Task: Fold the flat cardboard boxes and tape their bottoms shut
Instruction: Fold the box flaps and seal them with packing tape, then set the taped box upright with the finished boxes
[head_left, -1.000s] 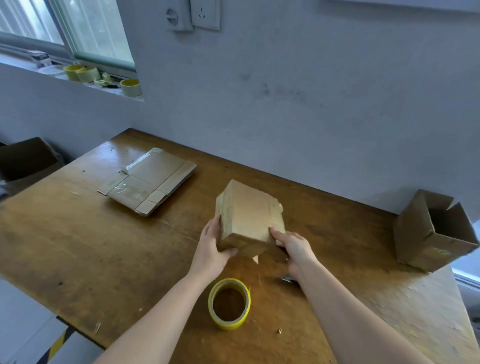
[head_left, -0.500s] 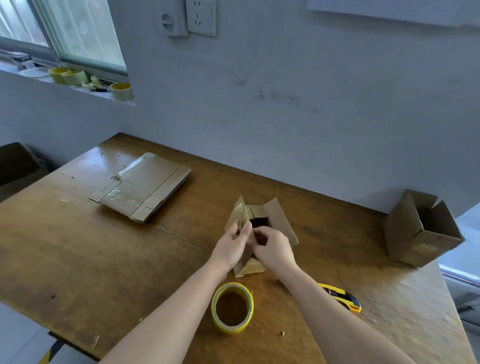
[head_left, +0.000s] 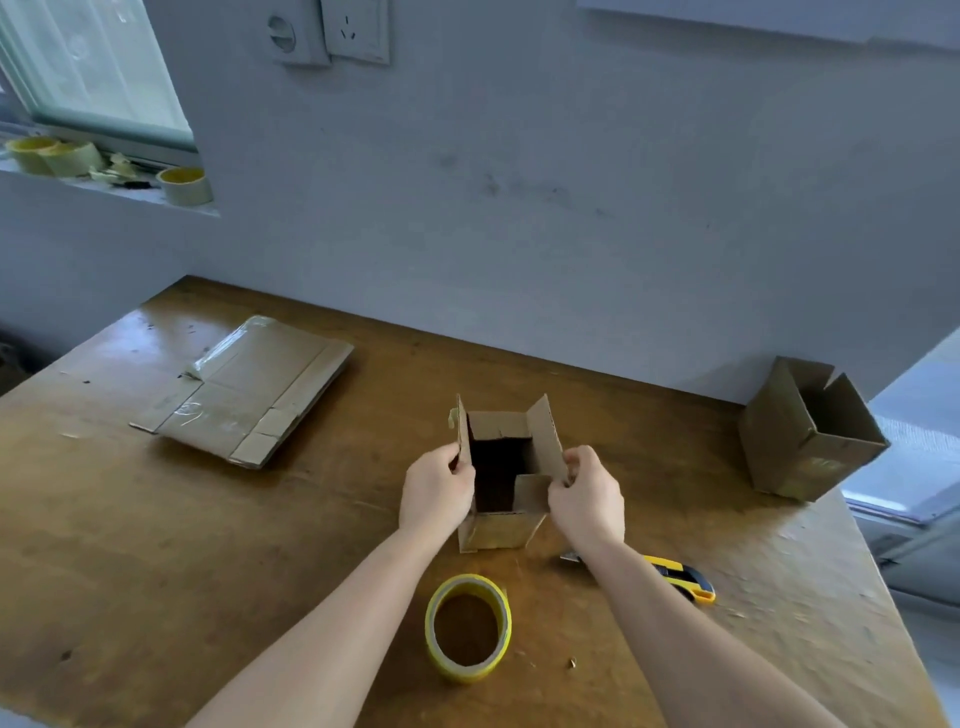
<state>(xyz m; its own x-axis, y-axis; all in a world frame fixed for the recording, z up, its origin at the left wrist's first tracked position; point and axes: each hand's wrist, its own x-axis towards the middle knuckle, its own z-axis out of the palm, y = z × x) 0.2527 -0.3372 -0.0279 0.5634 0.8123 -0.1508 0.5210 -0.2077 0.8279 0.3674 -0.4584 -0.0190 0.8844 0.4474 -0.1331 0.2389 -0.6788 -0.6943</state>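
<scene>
A small cardboard box (head_left: 501, 529) stands upright in the middle of the wooden table (head_left: 156, 545), its open top facing me and its flaps spread. My left hand (head_left: 435, 491) pinches the left flap. My right hand (head_left: 586, 493) pinches the right flap. A roll of yellow tape (head_left: 467, 626) lies flat in front of the box, between my forearms. A stack of flat cardboard boxes (head_left: 249, 389) lies at the table's far left.
A yellow utility knife (head_left: 683, 577) lies right of my right forearm. A folded box (head_left: 808, 441) rests on its side at the table's right edge. More tape rolls (head_left: 184, 184) sit on the window sill. The wall runs along the table's far edge.
The box was closed side up a second ago. It has been turned over to stand open side up, and my hands have moved apart, each taking a side flap.
</scene>
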